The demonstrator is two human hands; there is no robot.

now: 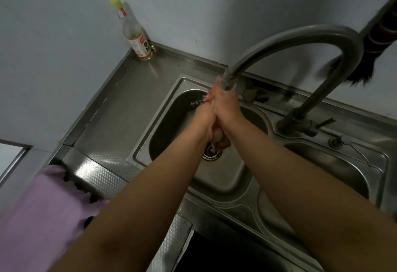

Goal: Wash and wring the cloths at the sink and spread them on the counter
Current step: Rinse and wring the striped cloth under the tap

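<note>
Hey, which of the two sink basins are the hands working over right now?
The left basin, the one with the round drain visible just beneath the clasped hands and the faucet spout ending over it. The right basin has nothing over it.

Purple scalloped-edge cloth (43,203) spread flat on steel counter (120,108), left of sink (225,177)

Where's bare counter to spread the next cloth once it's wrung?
The bare steel stretch left of the sink, between the bottle in the corner and the purple cloth at the near edge. It is crowded under the faucet, where the left hand and right hand press together.
</note>
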